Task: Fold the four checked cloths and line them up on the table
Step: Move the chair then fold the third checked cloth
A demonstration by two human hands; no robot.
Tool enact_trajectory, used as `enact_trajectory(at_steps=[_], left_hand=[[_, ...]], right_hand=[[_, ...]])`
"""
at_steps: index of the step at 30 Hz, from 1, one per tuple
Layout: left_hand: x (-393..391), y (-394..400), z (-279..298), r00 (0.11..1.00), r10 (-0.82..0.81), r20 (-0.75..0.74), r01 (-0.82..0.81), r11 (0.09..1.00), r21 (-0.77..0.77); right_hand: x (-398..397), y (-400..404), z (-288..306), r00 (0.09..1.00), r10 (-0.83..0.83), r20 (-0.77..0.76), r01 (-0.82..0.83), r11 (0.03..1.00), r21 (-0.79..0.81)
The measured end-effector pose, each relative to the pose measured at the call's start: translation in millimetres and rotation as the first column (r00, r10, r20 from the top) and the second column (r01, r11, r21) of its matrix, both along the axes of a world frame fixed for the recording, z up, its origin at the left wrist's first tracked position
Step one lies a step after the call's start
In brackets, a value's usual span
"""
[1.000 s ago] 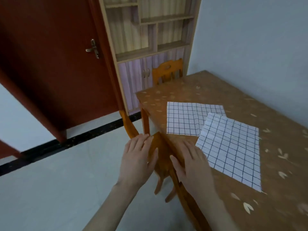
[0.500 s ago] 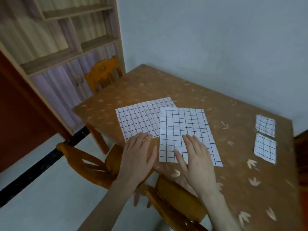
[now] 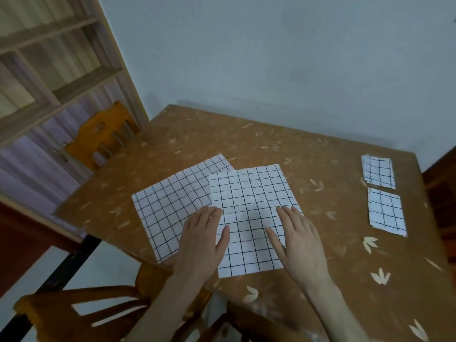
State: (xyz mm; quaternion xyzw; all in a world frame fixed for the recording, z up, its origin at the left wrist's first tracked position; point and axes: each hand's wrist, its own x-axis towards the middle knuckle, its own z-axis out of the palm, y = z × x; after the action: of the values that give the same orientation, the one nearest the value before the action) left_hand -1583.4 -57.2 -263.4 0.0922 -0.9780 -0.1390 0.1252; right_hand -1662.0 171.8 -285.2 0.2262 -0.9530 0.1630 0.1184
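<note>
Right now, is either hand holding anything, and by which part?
Nothing is held. The left hand and right hand lie flat, fingers straight, over the top unfolded cloth.

The scene is lit dimly and evenly, with a cool cast; soft shadows are thrown beneath the hands; no glare is seen; straight lines are bowed at the edges; slight blur is spread throughout.

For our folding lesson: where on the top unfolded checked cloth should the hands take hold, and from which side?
Probably the top unfolded cloth is best pinched at its two near corners, coming from the person's side of the table. It lies flat and overlaps the other unfolded cloth; the left hand and right hand lie flat by those corners.
</note>
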Motion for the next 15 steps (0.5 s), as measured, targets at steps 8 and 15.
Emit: enact_trajectory(at_steps=[8, 15], left_hand=[[-75, -6, -80, 0.991, -0.117, 0.067, 0.111, 0.99, 0.091], [-129, -16, -168, 0.977, -0.106, 0.185, 0.081, 0.987, 0.138]], right_hand=[[-71, 5, -71, 0.994, -0.021, 0.106, 0.016, 0.999, 0.046], [-130, 4, -144, 0.979, 0.045, 0.197, -0.059, 0.996, 0.069]])
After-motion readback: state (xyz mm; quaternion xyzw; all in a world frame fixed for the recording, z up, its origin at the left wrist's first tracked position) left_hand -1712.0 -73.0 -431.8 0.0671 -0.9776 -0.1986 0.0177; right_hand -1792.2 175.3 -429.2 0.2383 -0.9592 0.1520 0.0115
